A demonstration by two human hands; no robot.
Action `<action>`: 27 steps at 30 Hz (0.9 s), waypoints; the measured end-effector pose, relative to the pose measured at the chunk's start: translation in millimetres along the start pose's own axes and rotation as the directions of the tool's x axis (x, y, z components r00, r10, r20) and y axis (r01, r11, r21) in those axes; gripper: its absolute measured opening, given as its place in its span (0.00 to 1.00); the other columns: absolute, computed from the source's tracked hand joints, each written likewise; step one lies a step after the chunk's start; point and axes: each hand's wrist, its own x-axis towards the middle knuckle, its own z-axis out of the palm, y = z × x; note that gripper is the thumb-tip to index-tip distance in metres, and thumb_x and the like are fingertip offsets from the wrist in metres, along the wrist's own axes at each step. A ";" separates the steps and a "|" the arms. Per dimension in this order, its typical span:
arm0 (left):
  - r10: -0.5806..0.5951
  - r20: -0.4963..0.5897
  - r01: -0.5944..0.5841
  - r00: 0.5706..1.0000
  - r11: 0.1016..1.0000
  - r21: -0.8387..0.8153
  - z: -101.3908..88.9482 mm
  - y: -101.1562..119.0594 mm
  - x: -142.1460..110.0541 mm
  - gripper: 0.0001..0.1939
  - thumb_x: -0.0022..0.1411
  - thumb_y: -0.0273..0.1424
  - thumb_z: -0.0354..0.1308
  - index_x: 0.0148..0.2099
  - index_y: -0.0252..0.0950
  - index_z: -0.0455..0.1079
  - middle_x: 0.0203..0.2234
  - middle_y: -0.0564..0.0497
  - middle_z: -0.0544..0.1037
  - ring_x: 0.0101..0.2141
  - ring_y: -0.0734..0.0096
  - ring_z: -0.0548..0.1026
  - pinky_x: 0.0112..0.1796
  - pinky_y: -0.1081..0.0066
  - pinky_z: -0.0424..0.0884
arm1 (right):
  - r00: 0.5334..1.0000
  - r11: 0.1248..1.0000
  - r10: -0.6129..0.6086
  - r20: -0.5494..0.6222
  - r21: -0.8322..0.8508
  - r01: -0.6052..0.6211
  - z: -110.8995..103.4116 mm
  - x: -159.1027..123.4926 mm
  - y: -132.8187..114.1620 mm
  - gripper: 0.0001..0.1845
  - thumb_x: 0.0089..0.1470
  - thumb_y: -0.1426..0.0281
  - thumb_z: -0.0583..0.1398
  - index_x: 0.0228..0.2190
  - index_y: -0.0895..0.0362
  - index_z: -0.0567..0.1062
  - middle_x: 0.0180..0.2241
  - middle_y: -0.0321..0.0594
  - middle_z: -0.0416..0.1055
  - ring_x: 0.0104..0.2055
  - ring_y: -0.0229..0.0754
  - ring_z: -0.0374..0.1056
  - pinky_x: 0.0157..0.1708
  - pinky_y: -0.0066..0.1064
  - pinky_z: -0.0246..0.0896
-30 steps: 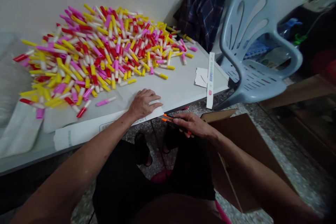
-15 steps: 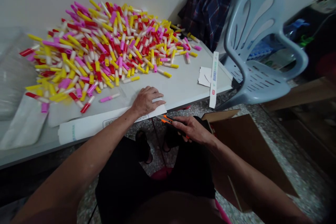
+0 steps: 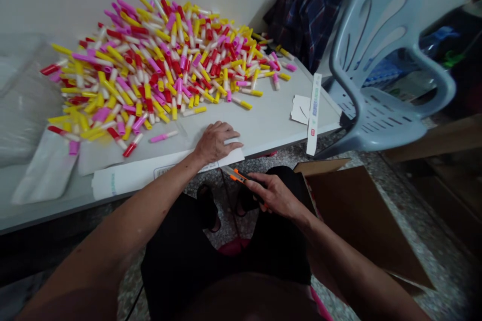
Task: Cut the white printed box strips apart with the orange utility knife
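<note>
Left hand (image 3: 216, 143) lies open, pinning white paper strip (image 3: 131, 176) steady; right hand (image 3: 276, 195) grips orange-handled scissors (image 3: 237, 176) near it.

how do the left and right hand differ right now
The left hand lies flat, palm down, on a white paper sheet, while the right hand curls around an orange-handled tool. The left hand rests on the table; the right hand is held off it, past the edge. Both are bare.
</note>
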 end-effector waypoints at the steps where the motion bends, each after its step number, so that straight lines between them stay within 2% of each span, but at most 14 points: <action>1: 0.000 0.000 0.000 1.000 1.000 0.000 0.1 0.0 0.0 0.17 0.67 0.47 0.64 0.48 0.42 0.81 0.42 0.48 0.81 0.44 0.60 0.73 0.47 0.58 0.67 | 1.000 1.000 0.002 0.005 0.015 -0.002 1.5 -0.4 0.6 0.25 0.64 0.48 0.62 0.49 0.54 0.80 0.20 0.31 0.66 0.16 0.33 0.60 0.14 0.25 0.54; 7: -0.016 -0.011 0.016 1.000 1.000 -0.020 -0.2 0.9 0.2 0.17 0.66 0.47 0.66 0.48 0.42 0.81 0.42 0.48 0.81 0.44 0.60 0.73 0.48 0.58 0.67 | 1.000 1.000 -0.004 -0.001 -0.018 0.004 10.9 6.6 3.7 0.27 0.64 0.46 0.61 0.52 0.52 0.79 0.21 0.32 0.67 0.16 0.35 0.63 0.14 0.25 0.55; 14: -0.008 -0.016 0.008 1.000 0.999 -0.033 1.4 -0.4 0.7 0.17 0.66 0.47 0.66 0.48 0.42 0.81 0.41 0.49 0.81 0.44 0.60 0.73 0.48 0.57 0.68 | 1.000 0.998 -0.001 -0.004 0.057 0.001 25.2 6.2 3.9 0.25 0.64 0.46 0.61 0.49 0.53 0.79 0.20 0.31 0.66 0.16 0.35 0.61 0.15 0.26 0.56; 20: -0.017 -0.021 0.016 1.000 0.999 -0.033 0.1 -0.6 -0.6 0.17 0.65 0.47 0.66 0.47 0.41 0.81 0.41 0.49 0.81 0.43 0.60 0.74 0.47 0.58 0.68 | 1.000 0.999 0.013 0.005 0.050 -0.014 29.9 7.4 8.4 0.25 0.64 0.45 0.61 0.48 0.52 0.79 0.20 0.33 0.69 0.16 0.36 0.63 0.15 0.26 0.55; 24: -0.014 -0.027 0.013 1.000 0.999 -0.034 4.2 0.2 0.9 0.17 0.65 0.47 0.67 0.48 0.40 0.82 0.41 0.48 0.81 0.44 0.60 0.74 0.48 0.58 0.69 | 1.000 0.998 0.028 0.014 0.063 -0.029 33.6 9.0 11.9 0.27 0.63 0.45 0.61 0.51 0.52 0.78 0.19 0.32 0.68 0.15 0.36 0.62 0.13 0.25 0.54; 27: -0.031 -0.029 0.031 0.999 0.999 -0.031 1.8 1.5 6.7 0.17 0.65 0.45 0.67 0.46 0.38 0.82 0.40 0.46 0.82 0.43 0.59 0.75 0.48 0.56 0.71 | 1.000 0.997 0.016 -0.025 0.071 -0.014 40.1 12.2 13.7 0.28 0.64 0.46 0.61 0.53 0.53 0.77 0.18 0.30 0.67 0.14 0.35 0.61 0.12 0.24 0.54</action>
